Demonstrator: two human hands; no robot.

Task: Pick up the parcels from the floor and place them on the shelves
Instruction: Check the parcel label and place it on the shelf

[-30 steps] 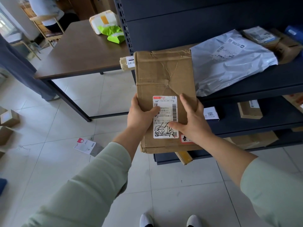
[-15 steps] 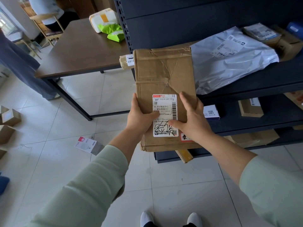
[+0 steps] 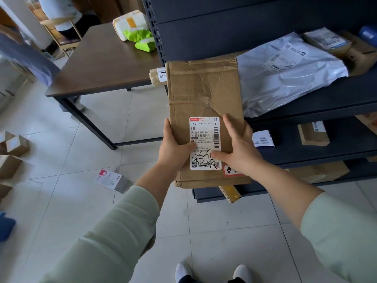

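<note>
Fingers of both hands clasp a flat brown cardboard parcel at its near end: the left hand wraps the left edge with its thumb laid on the white shipping label, and the right hand presses on the right side, its thumb touching the label's lower part. Both are closed on the parcel, which is held in the air at the left end of the dark shelf unit, its far end reaching over the upper shelf's front edge; whether it touches the shelf cannot be told. Left of the unit stands a brown table carrying a white package and green packets. Just right of the parcel a grey poly mailer lies on the upper shelf, with small boxes on the shelf below. On the tiled floor to the left lie small cardboard boxes and a white box with a pink corner.
</note>
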